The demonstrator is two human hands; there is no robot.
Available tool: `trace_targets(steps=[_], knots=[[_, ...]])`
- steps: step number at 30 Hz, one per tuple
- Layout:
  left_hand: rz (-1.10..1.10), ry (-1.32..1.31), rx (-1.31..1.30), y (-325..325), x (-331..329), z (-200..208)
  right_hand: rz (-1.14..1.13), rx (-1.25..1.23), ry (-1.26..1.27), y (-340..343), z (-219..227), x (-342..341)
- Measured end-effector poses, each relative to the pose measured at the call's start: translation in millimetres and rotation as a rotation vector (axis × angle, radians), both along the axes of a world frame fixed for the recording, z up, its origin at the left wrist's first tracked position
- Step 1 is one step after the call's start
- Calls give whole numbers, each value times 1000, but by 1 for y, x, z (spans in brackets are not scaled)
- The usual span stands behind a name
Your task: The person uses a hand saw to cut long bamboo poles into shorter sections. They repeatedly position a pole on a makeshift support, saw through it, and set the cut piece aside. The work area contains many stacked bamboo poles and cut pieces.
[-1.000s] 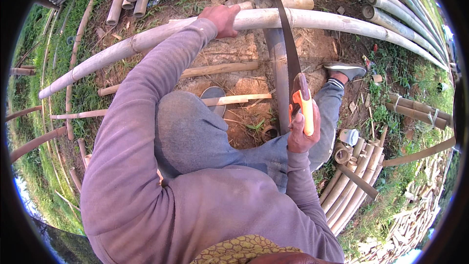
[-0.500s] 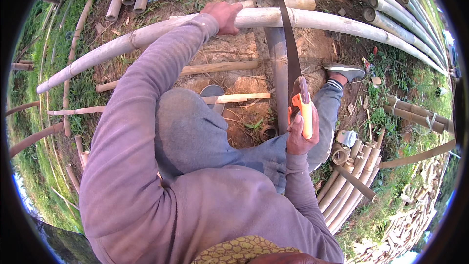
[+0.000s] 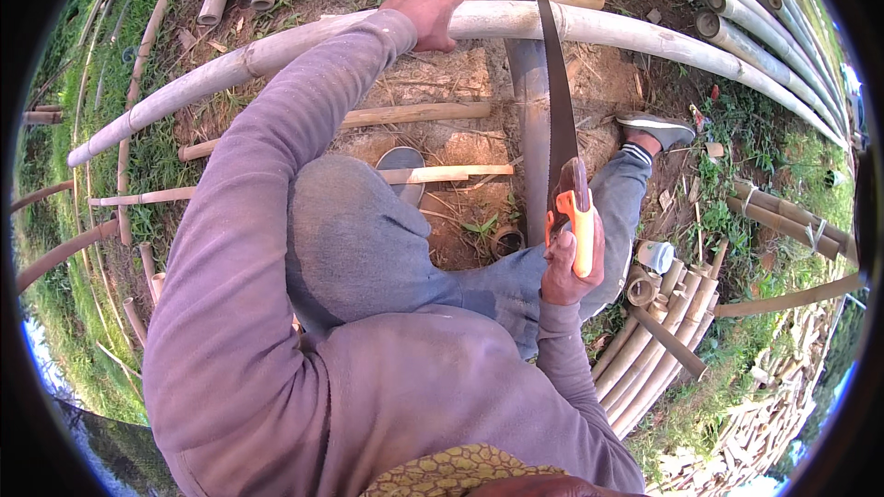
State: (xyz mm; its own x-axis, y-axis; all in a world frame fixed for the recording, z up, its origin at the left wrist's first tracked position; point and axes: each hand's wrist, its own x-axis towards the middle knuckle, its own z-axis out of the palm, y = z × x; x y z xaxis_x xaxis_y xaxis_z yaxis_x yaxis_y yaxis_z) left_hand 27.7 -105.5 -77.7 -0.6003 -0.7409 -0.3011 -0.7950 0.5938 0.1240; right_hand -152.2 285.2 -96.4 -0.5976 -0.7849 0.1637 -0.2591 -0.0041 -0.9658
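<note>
My left hand (image 3: 425,18) grips a long pale bamboo pole (image 3: 635,34) that runs crosswise in front of me. A handsaw (image 3: 558,83) with an orange handle is held in my right hand (image 3: 573,262), its fingers wrapped round the grip. The dark blade points away from me, with its far part lying across the bamboo pole to the right of my left hand. Whether the teeth have cut into the pole I cannot tell. Beneath the pole, a thicker grey bamboo pole (image 3: 532,129) lies lengthwise on the ground, crossing under it near the blade.
Several cut bamboo poles (image 3: 737,18) are stacked at the far right. A bundle of shorter bamboo pieces (image 3: 658,350) lies by my right leg, with a white container (image 3: 655,256) at its end. Thin bamboo strips (image 3: 419,114) lie on the dirt ahead of my legs.
The pole, my left hand and the saw blade appear slightly farther up in the view. My right hand sits a little lower and more to the right, still round the saw handle.
</note>
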Motion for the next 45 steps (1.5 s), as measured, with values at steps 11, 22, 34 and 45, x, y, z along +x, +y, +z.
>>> trace_targets(steps=[11,22,34,45], knots=[[12,5,30,0,-5,10,12,-123,63,-107,-3,-12],[19,14,8,4,-5,1,32,-71,117,-62,-8,-8],[34,-9,24,5,0,0,37,38,2,43,1,3],[28,7,55,-2,0,6,62,-139,16,-153,-4,-20]])
